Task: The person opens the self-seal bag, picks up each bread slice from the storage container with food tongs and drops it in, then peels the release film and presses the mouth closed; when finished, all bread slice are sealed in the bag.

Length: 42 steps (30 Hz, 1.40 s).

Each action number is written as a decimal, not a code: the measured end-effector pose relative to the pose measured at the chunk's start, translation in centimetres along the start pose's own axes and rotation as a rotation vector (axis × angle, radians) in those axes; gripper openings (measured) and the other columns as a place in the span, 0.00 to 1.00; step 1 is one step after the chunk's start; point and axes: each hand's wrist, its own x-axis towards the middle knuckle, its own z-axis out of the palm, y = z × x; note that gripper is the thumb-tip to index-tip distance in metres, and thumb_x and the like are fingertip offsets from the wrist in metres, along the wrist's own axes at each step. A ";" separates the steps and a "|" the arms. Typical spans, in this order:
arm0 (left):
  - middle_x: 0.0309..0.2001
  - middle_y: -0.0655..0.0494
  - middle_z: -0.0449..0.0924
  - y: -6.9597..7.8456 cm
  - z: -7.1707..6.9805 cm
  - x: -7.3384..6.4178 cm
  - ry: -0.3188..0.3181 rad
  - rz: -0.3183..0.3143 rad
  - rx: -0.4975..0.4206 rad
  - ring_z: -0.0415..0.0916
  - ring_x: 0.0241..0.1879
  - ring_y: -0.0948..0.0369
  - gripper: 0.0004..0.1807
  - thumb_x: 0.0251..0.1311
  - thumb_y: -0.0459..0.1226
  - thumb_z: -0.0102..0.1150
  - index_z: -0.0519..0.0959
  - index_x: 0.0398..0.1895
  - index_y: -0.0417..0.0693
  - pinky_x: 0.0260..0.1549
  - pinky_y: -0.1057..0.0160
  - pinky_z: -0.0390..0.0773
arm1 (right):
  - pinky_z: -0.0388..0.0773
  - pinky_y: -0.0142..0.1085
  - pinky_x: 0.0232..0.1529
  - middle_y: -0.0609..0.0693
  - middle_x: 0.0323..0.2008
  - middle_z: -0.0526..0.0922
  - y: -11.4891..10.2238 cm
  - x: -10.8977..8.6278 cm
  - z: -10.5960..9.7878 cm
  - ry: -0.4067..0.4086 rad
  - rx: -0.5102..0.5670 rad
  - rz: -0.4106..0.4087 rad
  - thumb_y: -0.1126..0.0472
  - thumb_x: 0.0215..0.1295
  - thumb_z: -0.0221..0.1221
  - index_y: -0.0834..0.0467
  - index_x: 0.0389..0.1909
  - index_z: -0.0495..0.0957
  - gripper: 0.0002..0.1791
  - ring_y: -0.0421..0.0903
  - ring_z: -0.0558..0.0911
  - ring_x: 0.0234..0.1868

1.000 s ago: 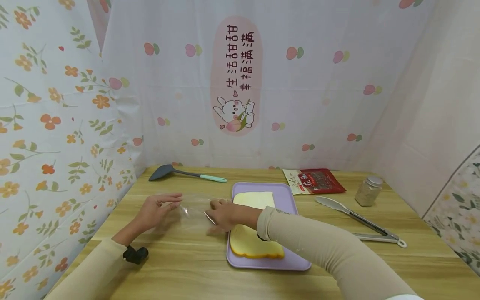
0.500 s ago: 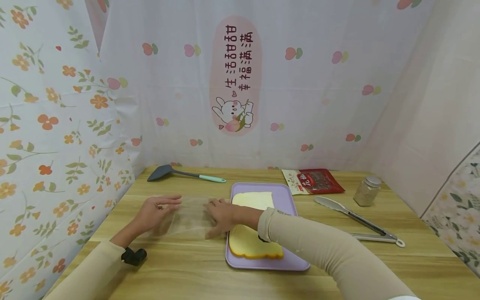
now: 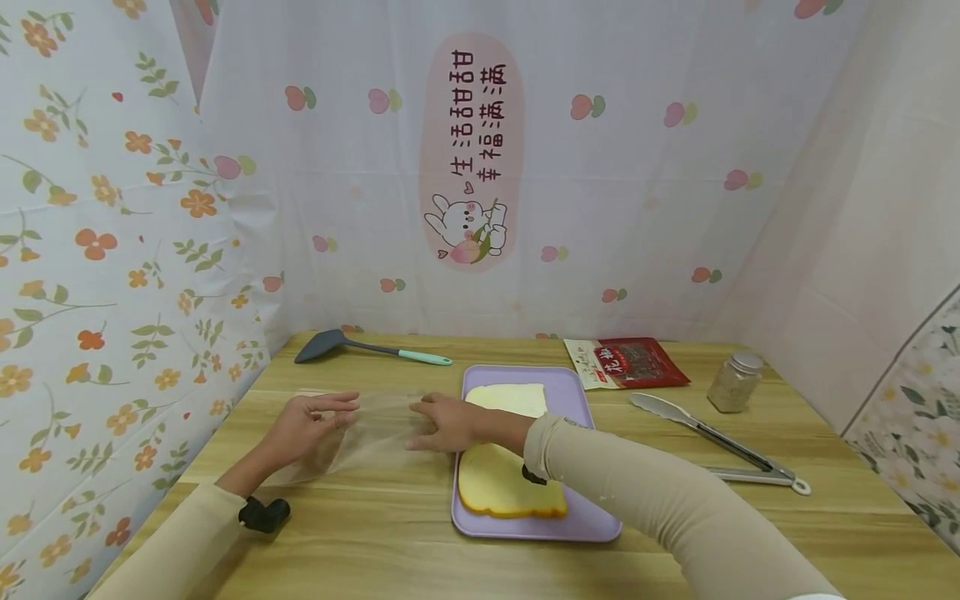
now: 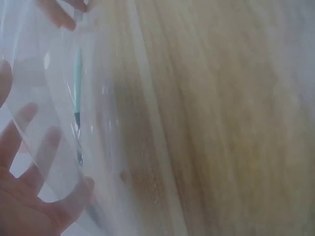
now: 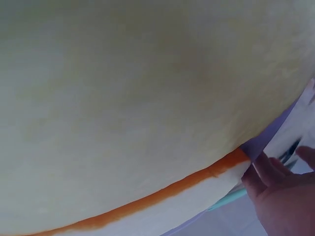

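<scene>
A sheet of thin clear plastic film (image 3: 378,429) stretches between the two hands over the wooden table. My left hand (image 3: 303,429) is on its left side; in the left wrist view the spread fingers (image 4: 42,152) show partly through the film. At the film's right edge is my right hand (image 3: 453,423), its thumb apart from the fingers. That hand overlaps the left side of a purple tray (image 3: 581,517). On the tray lie thick pale slices of bread (image 3: 510,483) with an orange-brown crust, partly hidden by the right arm.
A spatula with a mint handle (image 3: 423,357) lies at the back left. Behind the tray is a red and white spice packet (image 3: 630,362). Metal tongs (image 3: 720,437) and a glass jar (image 3: 735,383) are on the right. Curtains (image 3: 637,208) border the table.
The right hand's fingers and thumb have spread and shifted slightly right, and its wrist has turned. The left hand has drawn slightly left, and the film reaches farther toward its wrist.
</scene>
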 end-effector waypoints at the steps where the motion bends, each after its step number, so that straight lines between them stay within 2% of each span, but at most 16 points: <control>1: 0.58 0.42 0.79 0.1 0.0 0.0 -0.003 -0.002 -0.002 0.76 0.57 0.41 0.12 0.63 0.34 0.65 0.86 0.46 0.37 0.46 0.34 0.75 | 0.61 0.43 0.69 0.58 0.75 0.57 0.0 -0.1 0.0 -0.002 -0.006 0.015 0.34 0.70 0.51 0.56 0.76 0.58 0.43 0.53 0.60 0.74; 6: 0.58 0.43 0.79 0.2 0.1 0.0 -0.010 -0.015 -0.006 0.75 0.57 0.41 0.12 0.62 0.35 0.66 0.87 0.47 0.39 0.47 0.32 0.74 | 0.60 0.44 0.70 0.57 0.77 0.52 -0.1 -0.2 0.1 -0.003 -0.006 0.026 0.31 0.66 0.54 0.55 0.78 0.54 0.48 0.52 0.58 0.75; 12: 0.59 0.43 0.79 0.0 0.1 0.0 -0.011 -0.019 -0.007 0.76 0.57 0.42 0.11 0.62 0.35 0.66 0.87 0.46 0.41 0.47 0.33 0.74 | 0.56 0.47 0.72 0.60 0.77 0.49 -0.1 -0.7 0.1 -0.022 0.042 0.011 0.33 0.62 0.60 0.55 0.78 0.53 0.51 0.57 0.53 0.76; 19: 0.59 0.43 0.79 0.3 0.0 0.0 -0.010 -0.021 -0.001 0.76 0.57 0.41 0.12 0.61 0.36 0.67 0.87 0.46 0.40 0.47 0.36 0.75 | 0.49 0.50 0.74 0.59 0.77 0.51 -0.1 -1.2 -0.1 -0.051 -0.015 0.003 0.33 0.61 0.61 0.56 0.78 0.53 0.53 0.57 0.52 0.77; 24: 0.58 0.44 0.80 0.5 0.1 0.1 -0.005 -0.021 0.013 0.76 0.57 0.42 0.13 0.60 0.36 0.68 0.87 0.46 0.40 0.46 0.37 0.76 | 0.54 0.50 0.72 0.58 0.76 0.56 0.2 -1.5 -0.2 -0.042 -0.049 -0.008 0.34 0.60 0.62 0.55 0.77 0.56 0.51 0.58 0.56 0.75; 29: 0.58 0.43 0.80 0.6 0.2 0.1 -0.004 -0.015 0.008 0.76 0.57 0.42 0.12 0.60 0.35 0.68 0.87 0.45 0.39 0.46 0.34 0.75 | 0.63 0.48 0.68 0.58 0.72 0.64 0.6 -2.0 -0.5 -0.010 -0.080 -0.040 0.38 0.61 0.65 0.56 0.74 0.63 0.45 0.56 0.63 0.72; 33: 0.58 0.43 0.80 0.6 0.3 0.1 -0.008 -0.021 0.011 0.76 0.57 0.42 0.12 0.60 0.35 0.68 0.87 0.45 0.38 0.46 0.34 0.75 | 0.68 0.45 0.64 0.55 0.68 0.71 1.3 -2.8 -0.7 0.037 -0.051 -0.059 0.43 0.60 0.67 0.58 0.71 0.68 0.41 0.52 0.68 0.69; 36: 0.58 0.43 0.80 0.6 0.3 0.2 -0.011 -0.027 0.014 0.76 0.57 0.43 0.12 0.60 0.35 0.68 0.87 0.45 0.38 0.46 0.36 0.76 | 0.71 0.42 0.61 0.55 0.64 0.74 1.9 -3.6 -0.9 0.066 0.039 -0.064 0.45 0.59 0.69 0.60 0.70 0.68 0.41 0.50 0.76 0.62; 41: 0.58 0.43 0.80 0.7 0.3 0.3 -0.011 -0.025 0.012 0.76 0.58 0.43 0.12 0.60 0.35 0.68 0.87 0.44 0.37 0.46 0.33 0.74 | 0.72 0.44 0.61 0.53 0.64 0.74 2.6 -4.9 -1.8 0.101 0.167 -0.078 0.47 0.60 0.69 0.61 0.70 0.68 0.41 0.51 0.77 0.60; 42: 0.58 0.43 0.80 0.8 0.3 0.4 -0.011 -0.026 0.012 0.76 0.58 0.43 0.12 0.60 0.35 0.68 0.87 0.44 0.37 0.47 0.32 0.73 | 0.70 0.45 0.63 0.52 0.66 0.74 2.8 -5.1 -1.9 0.112 0.170 -0.077 0.46 0.60 0.69 0.60 0.70 0.68 0.41 0.52 0.74 0.63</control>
